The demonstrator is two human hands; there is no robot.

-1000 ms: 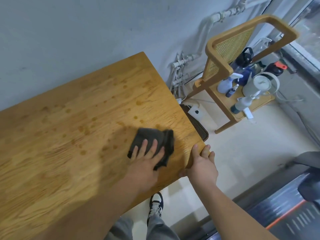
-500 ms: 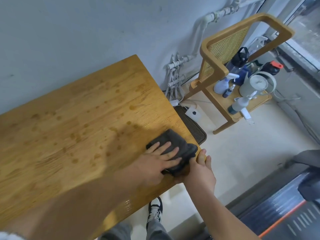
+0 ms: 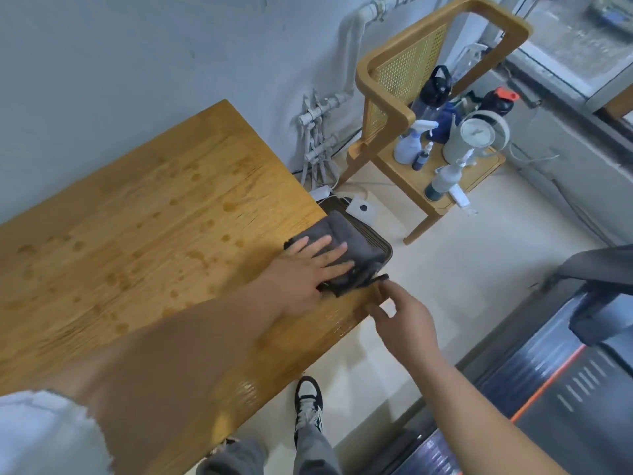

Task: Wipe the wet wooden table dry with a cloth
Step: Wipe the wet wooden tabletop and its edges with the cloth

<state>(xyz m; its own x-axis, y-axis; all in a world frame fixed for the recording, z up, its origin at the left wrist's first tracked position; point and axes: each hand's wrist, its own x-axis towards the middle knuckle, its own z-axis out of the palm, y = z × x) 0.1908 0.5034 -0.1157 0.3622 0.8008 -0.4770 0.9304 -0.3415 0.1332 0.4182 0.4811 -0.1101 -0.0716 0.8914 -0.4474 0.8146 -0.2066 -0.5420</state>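
Note:
The wooden table (image 3: 144, 234) carries many dark water drops across its middle and far part. A folded dark grey cloth (image 3: 346, 245) lies at the table's right edge, partly hanging over it. My left hand (image 3: 308, 272) presses flat on the cloth with fingers spread. At the table's right corner my right hand (image 3: 400, 317) hovers just off the edge, fingers loosely curled and holding nothing, with the fingertips close to the cloth's dangling corner.
A wooden cane-back chair (image 3: 407, 108) stands right of the table and bears spray bottles (image 3: 409, 145), a white fan (image 3: 476, 138) and dark bottles. Pipes (image 3: 318, 132) run down the wall. A dark mat (image 3: 376, 240) and white adapter (image 3: 363, 207) lie on the floor.
My left hand has swept the cloth rightward, from the table's middle to its right edge. My right hand has let go of the table edge and moved slightly out.

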